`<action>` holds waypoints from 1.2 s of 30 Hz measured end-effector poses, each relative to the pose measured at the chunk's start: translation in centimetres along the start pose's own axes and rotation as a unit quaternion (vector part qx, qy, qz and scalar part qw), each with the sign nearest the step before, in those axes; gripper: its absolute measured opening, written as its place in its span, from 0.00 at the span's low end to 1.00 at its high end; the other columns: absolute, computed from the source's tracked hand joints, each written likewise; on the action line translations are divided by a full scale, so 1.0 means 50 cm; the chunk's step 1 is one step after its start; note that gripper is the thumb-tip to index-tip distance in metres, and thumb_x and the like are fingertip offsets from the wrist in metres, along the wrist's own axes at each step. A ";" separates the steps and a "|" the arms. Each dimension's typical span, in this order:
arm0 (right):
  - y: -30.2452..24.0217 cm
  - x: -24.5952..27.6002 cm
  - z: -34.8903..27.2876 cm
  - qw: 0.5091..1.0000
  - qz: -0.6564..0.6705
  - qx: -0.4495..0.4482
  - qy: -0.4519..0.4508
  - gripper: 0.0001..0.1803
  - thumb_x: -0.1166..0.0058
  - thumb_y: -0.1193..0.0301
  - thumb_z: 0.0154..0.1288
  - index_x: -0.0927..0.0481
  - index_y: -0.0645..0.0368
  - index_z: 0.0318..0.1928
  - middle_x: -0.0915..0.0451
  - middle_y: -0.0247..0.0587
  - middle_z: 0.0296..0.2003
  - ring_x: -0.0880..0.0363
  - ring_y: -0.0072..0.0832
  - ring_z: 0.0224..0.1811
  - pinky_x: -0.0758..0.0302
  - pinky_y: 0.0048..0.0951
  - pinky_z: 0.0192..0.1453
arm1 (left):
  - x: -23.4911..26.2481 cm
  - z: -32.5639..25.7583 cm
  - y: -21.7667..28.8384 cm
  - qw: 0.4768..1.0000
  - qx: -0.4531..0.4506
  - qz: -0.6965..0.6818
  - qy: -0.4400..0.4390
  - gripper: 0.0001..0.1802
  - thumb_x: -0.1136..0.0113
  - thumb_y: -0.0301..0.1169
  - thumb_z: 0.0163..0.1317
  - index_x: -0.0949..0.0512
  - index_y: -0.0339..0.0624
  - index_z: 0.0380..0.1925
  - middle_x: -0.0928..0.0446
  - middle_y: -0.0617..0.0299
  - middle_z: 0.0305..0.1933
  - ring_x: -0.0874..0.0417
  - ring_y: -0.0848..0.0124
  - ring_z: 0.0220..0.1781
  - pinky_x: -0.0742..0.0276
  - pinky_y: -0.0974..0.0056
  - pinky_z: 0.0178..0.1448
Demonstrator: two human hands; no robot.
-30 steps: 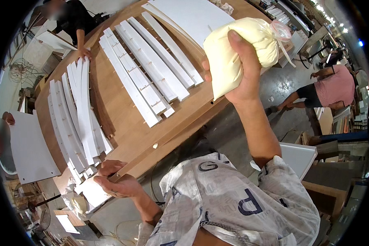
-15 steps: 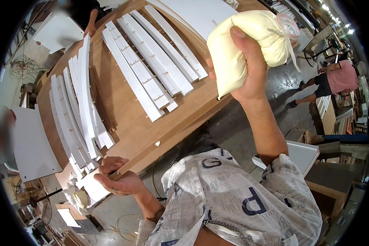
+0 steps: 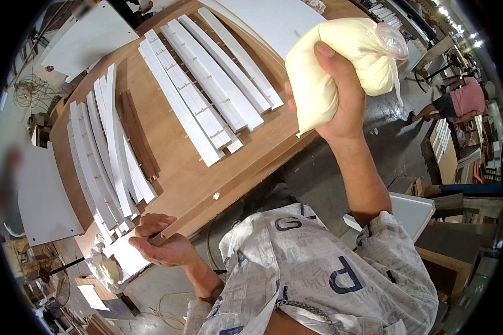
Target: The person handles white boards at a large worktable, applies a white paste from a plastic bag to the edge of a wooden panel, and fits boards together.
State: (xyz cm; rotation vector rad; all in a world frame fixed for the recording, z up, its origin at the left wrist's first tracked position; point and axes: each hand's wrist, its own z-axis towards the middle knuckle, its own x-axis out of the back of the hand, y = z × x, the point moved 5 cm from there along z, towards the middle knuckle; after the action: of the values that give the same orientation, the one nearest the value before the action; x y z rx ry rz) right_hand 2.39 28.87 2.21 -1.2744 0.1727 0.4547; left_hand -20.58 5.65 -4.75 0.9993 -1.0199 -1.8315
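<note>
Bag: a soft bag (image 3: 341,67) of pale yellow stuff, held up high above the table edge.
Right hand: the right hand (image 3: 341,106) squeezes the bag tight.
Left hand: the left hand (image 3: 162,243) curls around the end of a wooden strip (image 3: 218,204).
Table: a brown table (image 3: 167,151) with white slats (image 3: 207,89).

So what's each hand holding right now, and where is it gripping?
The right hand grips a cream-filled plastic bag around its middle. The left hand clasps the wooden table's edge.
</note>
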 end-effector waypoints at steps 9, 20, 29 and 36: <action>0.005 -0.002 0.001 1.000 0.005 -0.002 -0.001 0.14 0.48 0.60 0.61 0.25 0.58 0.38 0.24 0.38 0.23 0.22 0.28 0.19 0.26 0.27 0.17 | -0.003 0.002 -0.003 1.000 0.006 -0.006 -0.005 0.29 0.68 0.49 0.71 0.39 0.42 0.14 0.39 0.59 0.13 0.37 0.70 0.17 0.38 0.69 0.28; 0.002 0.018 -0.004 0.995 -0.099 0.008 -0.023 0.13 0.40 0.71 0.57 0.23 0.62 0.42 0.22 0.34 0.34 0.22 0.22 0.35 0.24 0.26 0.37 | -0.001 0.003 0.002 1.000 -0.003 0.007 0.000 0.30 0.68 0.49 0.71 0.39 0.42 0.13 0.38 0.59 0.14 0.37 0.70 0.17 0.38 0.69 0.28; -0.053 0.080 0.046 0.992 -0.090 0.067 0.057 0.15 0.41 0.65 0.60 0.24 0.63 0.42 0.22 0.41 0.33 0.21 0.28 0.31 0.23 0.29 0.31 | -0.002 -0.002 0.006 0.999 -0.013 0.030 0.023 0.31 0.69 0.48 0.71 0.39 0.42 0.12 0.39 0.60 0.12 0.36 0.71 0.18 0.37 0.68 0.32; -0.078 0.167 0.127 0.996 0.082 -0.020 0.018 0.20 0.48 0.56 0.60 0.27 0.59 0.43 0.22 0.43 0.30 0.20 0.35 0.26 0.24 0.29 0.20 | 0.012 -0.006 -0.009 0.997 -0.023 0.010 0.075 0.25 0.63 0.43 0.70 0.40 0.43 0.13 0.39 0.61 0.15 0.38 0.70 0.21 0.37 0.65 0.34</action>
State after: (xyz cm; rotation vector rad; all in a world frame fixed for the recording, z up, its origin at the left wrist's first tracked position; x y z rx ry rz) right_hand 10.75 35.96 4.41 -1.3129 0.3022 0.5778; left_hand -20.63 5.18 -5.40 1.0780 -0.8902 -1.7269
